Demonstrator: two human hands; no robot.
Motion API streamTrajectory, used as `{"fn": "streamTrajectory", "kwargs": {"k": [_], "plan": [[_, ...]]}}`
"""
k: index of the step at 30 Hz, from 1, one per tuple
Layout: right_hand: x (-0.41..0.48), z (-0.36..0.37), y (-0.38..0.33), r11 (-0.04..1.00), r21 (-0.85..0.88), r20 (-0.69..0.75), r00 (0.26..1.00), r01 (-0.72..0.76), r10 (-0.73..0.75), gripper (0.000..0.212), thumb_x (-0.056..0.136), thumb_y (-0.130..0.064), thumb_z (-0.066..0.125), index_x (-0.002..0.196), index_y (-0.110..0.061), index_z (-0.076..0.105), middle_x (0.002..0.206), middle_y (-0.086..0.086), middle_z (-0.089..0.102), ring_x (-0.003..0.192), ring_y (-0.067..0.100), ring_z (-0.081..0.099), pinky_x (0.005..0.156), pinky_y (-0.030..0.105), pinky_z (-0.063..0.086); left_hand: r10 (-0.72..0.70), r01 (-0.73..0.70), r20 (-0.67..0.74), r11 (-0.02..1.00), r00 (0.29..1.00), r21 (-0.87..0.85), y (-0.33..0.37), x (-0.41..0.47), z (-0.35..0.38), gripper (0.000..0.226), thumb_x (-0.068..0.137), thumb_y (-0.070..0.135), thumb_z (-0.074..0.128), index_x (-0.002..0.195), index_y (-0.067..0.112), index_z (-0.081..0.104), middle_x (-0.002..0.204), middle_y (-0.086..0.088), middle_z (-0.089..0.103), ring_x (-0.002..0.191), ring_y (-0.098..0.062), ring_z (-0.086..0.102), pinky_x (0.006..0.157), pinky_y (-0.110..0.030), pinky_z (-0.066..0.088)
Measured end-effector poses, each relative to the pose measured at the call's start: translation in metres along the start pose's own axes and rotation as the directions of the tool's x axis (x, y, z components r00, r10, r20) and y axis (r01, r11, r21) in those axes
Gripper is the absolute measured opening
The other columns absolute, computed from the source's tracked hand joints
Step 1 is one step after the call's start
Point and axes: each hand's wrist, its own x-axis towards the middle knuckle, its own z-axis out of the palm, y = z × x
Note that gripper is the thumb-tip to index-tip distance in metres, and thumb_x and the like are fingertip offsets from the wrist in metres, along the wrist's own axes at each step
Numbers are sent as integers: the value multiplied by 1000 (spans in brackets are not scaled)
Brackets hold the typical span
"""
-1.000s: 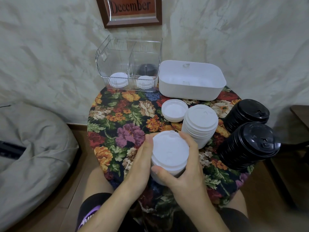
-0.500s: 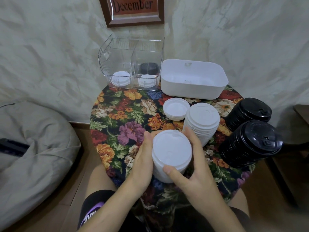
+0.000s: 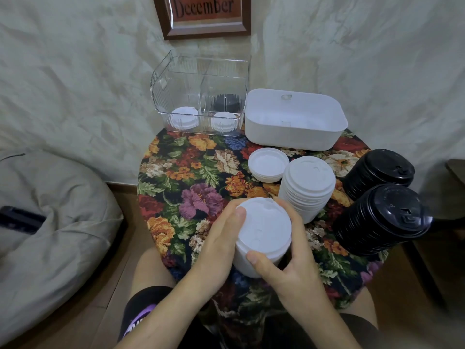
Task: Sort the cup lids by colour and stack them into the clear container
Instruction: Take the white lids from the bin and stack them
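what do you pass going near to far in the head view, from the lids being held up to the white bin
held white lid stack → tall white lid stack → low white lid stack → white bin

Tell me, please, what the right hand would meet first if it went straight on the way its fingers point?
Probably the standing white lid stack just beyond the right hand, whose fingers curl round the held lid stack, though depth is unclear.
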Motion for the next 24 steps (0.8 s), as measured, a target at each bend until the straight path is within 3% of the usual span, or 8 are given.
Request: {"fn": "streamTrajectory", "kwargs": {"k": [4, 7, 10, 12, 14, 18, 21, 24], "plan": [[0, 2, 1, 1000, 28, -24, 1000, -2, 3, 99, 65, -64, 85, 149, -37, 40, 141, -25, 52, 132, 1, 51, 101, 16, 46, 8, -10, 72, 999, 997, 38, 1, 2, -4, 48, 101, 52, 43, 130, 20, 63, 127, -1, 69, 121, -20, 64, 102, -32, 51], [0, 3, 0, 1000, 20, -49, 999, 6, -5, 90, 67, -54, 83, 145, -40, 41, 135, -32, 53, 128, -4, 52, 96, 9, 44, -1, -1, 50, 999, 999, 53, 1, 13, -10, 62, 98, 67, 36, 125, 20, 66, 124, -1, 72, 119, -18, 66, 102, -33, 52], [0, 3, 0, 1000, 10, -52, 999, 11, -10, 85, 69, -52, 82, 143, -44, 40, 134, -35, 51, 128, -6, 50, 95, 7, 43, 38, -28, -65, 989, 997, 143, 0, 43, -17, 41, 102, 49, 40, 117, 24, 68, 114, 7, 74, 108, -9, 69, 91, -26, 54], [-1, 2, 1, 1000, 24, -44, 999, 12, -11, 82, 71, -50, 81, 142, -48, 40, 134, -35, 51, 128, -7, 50, 95, 8, 44, 164, -116, -63, 875, 984, 470, -8, 68, -25, 24, 103, 32, 57, 125, 30, 66, 121, 14, 67, 108, -4, 62, 95, -28, 50], [-1, 2, 1, 1000, 25, -43, 999, 13, -12, 80, 72, -50, 81, 140, -53, 40, 135, -35, 50, 128, -7, 50, 94, 8, 45, 293, -228, 47, 625, 955, 746, -20, 96, -33, 36, 101, 23, 64, 136, 26, 64, 134, 7, 61, 119, -11, 55, 105, -31, 43], [-1, 2, 1, 1000, 9, -50, 999, 6, -5, 80, 70, -57, 80, 139, -60, 38, 139, -31, 48, 133, 0, 49, 99, 20, 49, 365, -399, 298, 243, 882, 884, -31, 136, -33, 35, 95, 27, 64, 128, 17, 72, 130, -9, 67, 120, -35, 59, 101, -48, 49], [-1, 2, 2, 1000, 8, -45, 999, 9, -8, 81, 70, -58, 80, 139, -60, 39, 141, -29, 48, 134, 3, 49, 102, 30, 47, 405, -445, 351, 166, 844, 880, -25, 144, -31, 17, 92, 23, 69, 102, 17, 81, 110, -4, 76, 108, -34, 66, 91, -46, 54], [-2, 1, 3, 1000, 10, -44, 999, 6, -5, 82, 69, -58, 81, 139, -60, 39, 141, -28, 49, 134, 3, 49, 102, 30, 47, 408, -444, 335, 210, 849, 871, -19, 141, -35, 7, 89, 16, 73, 95, 15, 77, 98, 1, 75, 98, -27, 67, 86, -44, 53]]}}
